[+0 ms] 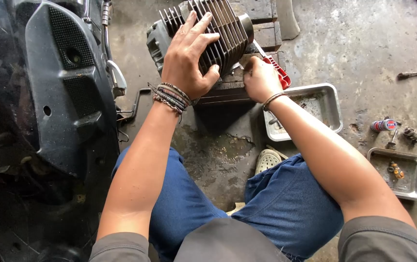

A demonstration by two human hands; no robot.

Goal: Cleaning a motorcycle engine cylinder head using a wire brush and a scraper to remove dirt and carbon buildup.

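The left hand [187, 58] is lying spread, fingers splayed, over the finned engine cylinder [218, 34], which is resting tilted on a wooden block [247, 58] at twelve o'clock of the person's knees. At three o'clock of that hand, the right hand [261, 79] is closing tightly around a red-handled tool [277, 70], its blade touching the cylinder's lower edge. A metal tray [332, 104] is sitting on the concrete floor [363, 43] just beside the right wrist; a smaller tray [412, 184] is lying at four o'clock, well apart.
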